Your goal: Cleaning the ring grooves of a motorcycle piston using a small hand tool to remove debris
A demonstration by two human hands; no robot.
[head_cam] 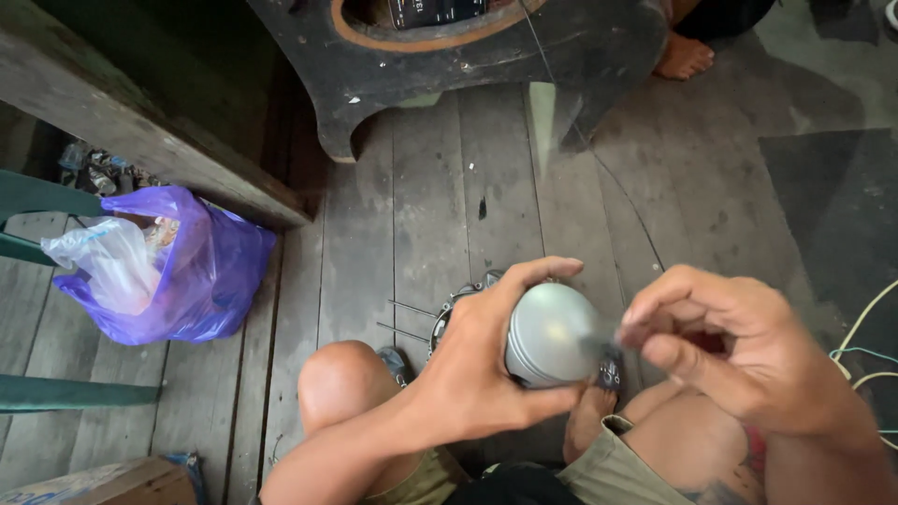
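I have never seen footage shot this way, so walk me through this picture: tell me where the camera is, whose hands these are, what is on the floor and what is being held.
The one picture comes from a camera worn on a person's head, looking down at their own lap and bare knees. No machine is involved. The left hand grips a round grey metal piece, domed on top. The right hand is pinched beside it; it is blurred, so whatever it holds cannot be made out. Below lies a wooden plank floor with a purple plastic bag to the left, a dark round metal part under the hands, and a large black curved object at the top. Another person's bare foot shows near it.
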